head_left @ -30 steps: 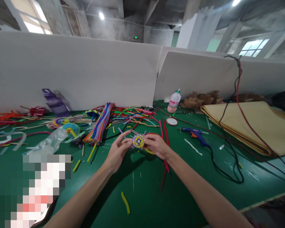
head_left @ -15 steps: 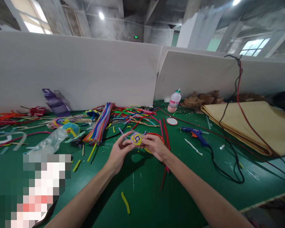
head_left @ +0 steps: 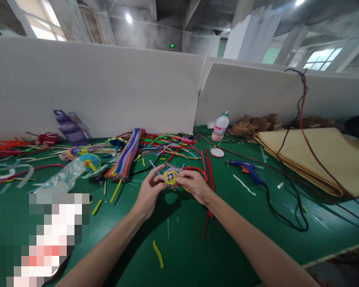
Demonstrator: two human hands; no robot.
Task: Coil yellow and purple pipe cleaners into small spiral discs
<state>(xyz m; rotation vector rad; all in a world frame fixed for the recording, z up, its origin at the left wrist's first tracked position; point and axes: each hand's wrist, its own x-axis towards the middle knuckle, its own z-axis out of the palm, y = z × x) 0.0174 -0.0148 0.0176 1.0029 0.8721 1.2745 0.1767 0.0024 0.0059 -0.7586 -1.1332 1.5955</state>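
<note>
Between my two hands, above the green table, is a small round pipe-cleaner coil [head_left: 170, 177] with yellow and purple rings. My left hand [head_left: 149, 189] pinches its left edge between thumb and fingers. On the opposite edge, the thumb and fingers of my right hand [head_left: 195, 185] are closed on the same coil. Just behind the coil lie a pair of scissors [head_left: 174, 167], partly covered, and a few purple stems. Red pipe cleaners [head_left: 210, 171] lie beyond and beside my right hand.
A bundle of coloured pipe cleaners [head_left: 128, 155] lies left of centre, near a clear plastic bag [head_left: 61, 178]. A blue glue gun [head_left: 247, 170] with its cord is at right, before folded tan paper [head_left: 314, 155]. A purple bottle [head_left: 70, 128] and a pink-labelled bottle [head_left: 220, 127] stand behind.
The coil has shifted slightly left and its face has turned a little in my fingers. Both hands keep nearly the same place and grip.
</note>
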